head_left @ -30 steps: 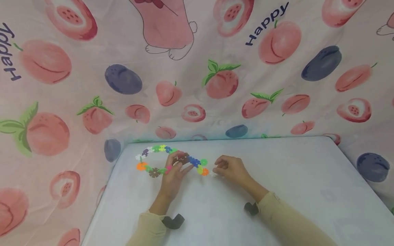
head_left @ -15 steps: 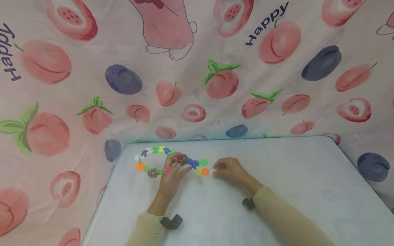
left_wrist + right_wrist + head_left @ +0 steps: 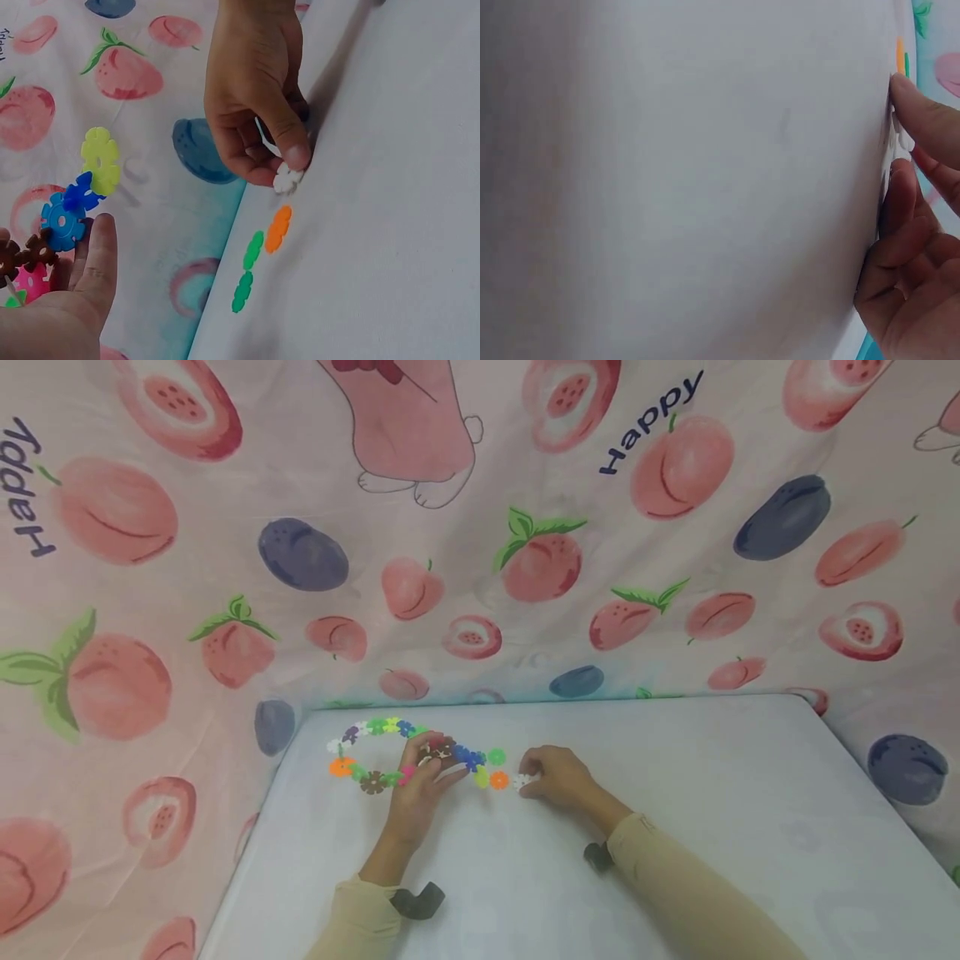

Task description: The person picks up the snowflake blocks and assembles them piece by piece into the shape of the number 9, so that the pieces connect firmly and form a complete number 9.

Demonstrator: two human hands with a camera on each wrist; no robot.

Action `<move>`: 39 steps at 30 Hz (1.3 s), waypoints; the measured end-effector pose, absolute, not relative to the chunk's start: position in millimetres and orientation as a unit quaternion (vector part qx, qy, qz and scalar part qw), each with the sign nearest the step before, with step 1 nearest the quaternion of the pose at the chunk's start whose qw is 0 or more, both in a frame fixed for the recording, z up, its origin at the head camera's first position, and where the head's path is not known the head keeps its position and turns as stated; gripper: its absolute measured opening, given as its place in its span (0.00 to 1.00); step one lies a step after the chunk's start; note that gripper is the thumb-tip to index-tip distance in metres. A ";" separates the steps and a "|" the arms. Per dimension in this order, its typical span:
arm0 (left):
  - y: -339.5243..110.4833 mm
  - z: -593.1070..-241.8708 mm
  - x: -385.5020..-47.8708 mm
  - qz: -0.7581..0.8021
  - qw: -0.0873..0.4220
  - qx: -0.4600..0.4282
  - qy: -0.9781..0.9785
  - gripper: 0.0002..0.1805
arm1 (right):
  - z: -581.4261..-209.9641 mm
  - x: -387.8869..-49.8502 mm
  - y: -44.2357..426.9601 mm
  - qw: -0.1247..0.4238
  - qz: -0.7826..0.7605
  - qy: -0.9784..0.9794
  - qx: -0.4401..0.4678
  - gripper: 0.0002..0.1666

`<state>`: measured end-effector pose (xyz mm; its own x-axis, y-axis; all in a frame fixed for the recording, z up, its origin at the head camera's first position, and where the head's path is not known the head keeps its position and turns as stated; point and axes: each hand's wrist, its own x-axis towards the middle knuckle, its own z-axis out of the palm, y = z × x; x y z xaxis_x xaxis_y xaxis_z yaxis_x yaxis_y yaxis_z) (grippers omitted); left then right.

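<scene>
A chain of colourful plastic snowflake discs is held up in my left hand, which grips it near its brown pieces. Beyond the fingers, the chain ends in blue discs and a yellow disc. On the table, my right hand pinches a white snowflake disc between thumb and fingers. Just left of it lies an orange disc. Green discs lie beside the orange one. In the right wrist view, the right hand mostly hides the white disc.
The white tabletop spreads out under both hands, reaching far to the right. A fruit-printed cloth hangs behind and on the left of the table. Dark bands sit at the sleeve cuffs.
My right hand has shifted slightly left and down, and its fingers now pinch the white disc, which shows more clearly. The left hand and the chain have moved a little to the left.
</scene>
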<state>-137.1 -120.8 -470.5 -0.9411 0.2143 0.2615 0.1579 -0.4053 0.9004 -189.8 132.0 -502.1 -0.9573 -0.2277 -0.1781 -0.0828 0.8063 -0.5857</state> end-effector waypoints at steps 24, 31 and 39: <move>-116.7 -479.7 -145.9 0.782 -0.006 0.120 0.611 0.23 | -484.3 -167.3 128.2 0.259 -0.508 0.819 -0.055 0.12; -112.9 -475.9 -143.5 0.778 -0.015 0.124 0.616 0.24 | -477.9 -163.2 120.3 0.278 -0.585 0.761 -0.035 0.14; -110.8 -475.1 -141.7 0.780 -0.020 0.129 0.612 0.25 | -481.9 -162.3 115.1 0.298 -0.650 0.699 -0.013 0.14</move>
<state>-141.7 -110.8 -475.1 -0.9656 0.1271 0.2267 0.1901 -0.2490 0.9497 -162.3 115.1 -481.9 -0.8225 -0.4055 -0.3988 0.3683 0.1546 -0.9168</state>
